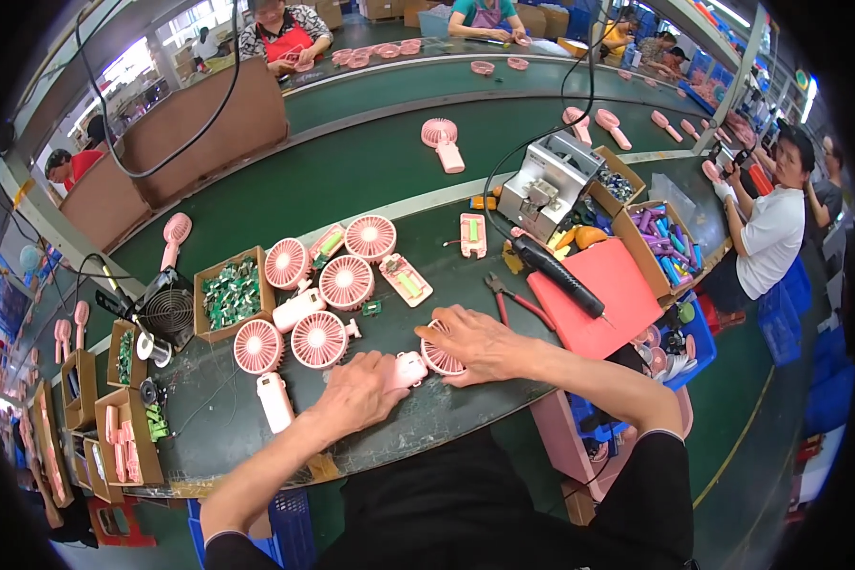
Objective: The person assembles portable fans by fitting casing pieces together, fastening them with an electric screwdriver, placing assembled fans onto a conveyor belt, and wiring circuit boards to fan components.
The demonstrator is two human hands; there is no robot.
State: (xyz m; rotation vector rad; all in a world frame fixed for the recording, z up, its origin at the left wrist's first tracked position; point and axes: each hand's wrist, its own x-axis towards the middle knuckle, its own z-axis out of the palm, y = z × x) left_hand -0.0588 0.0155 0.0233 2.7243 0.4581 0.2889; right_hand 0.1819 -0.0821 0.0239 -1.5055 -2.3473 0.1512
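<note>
Bench w/ pink fans, grn conveyor behind.

Workbench at centre: fan heads left of middle, box of circuit boards farther left, pliers right; conveyor belt behind, across upper frame.

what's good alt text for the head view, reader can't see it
A person's left grip holds a pink fan handle and right grip a pink fan head at a workbench. More fan heads, red-handled pliers and a box of green circuit boards lie nearby, a green belt behind.
</note>
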